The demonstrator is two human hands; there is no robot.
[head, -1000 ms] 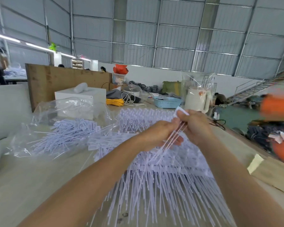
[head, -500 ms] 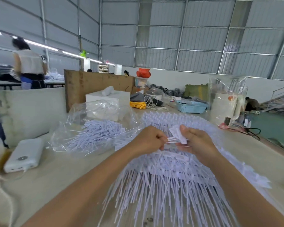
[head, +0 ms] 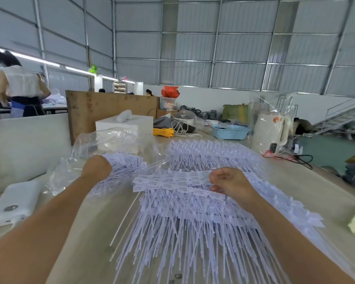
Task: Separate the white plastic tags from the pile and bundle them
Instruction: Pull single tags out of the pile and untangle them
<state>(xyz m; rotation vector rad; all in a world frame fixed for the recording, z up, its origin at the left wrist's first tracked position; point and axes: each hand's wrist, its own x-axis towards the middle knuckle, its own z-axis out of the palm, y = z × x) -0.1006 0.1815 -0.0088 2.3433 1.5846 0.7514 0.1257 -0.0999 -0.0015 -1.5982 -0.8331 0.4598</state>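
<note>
A big pile of white plastic tags (head: 184,203) covers the table in front of me, flat heads in rows and thin stems fanning toward me. My right hand (head: 231,184) sits on its right side, fingers curled and pinching tags in the top row. My left hand (head: 96,167) is out to the left, curled over a smaller separated heap of tags (head: 129,162) that lies on a clear plastic bag (head: 111,140). It seems to grip tags there, but its fingertips are hidden behind the knuckles. A further row of tags (head: 205,152) lies beyond.
A white power bank (head: 14,203) lies at the left edge. Behind the tags stand a white box (head: 127,124), a wooden board (head: 111,107), yellow cord (head: 163,132), a blue basket (head: 230,132) and a bagged white kettle (head: 268,128). A person (head: 21,87) stands far left.
My hands were together above the pile, holding a few tags between them. They have parted: the left swung out to the separated heap, and the right dropped onto the main pile.
</note>
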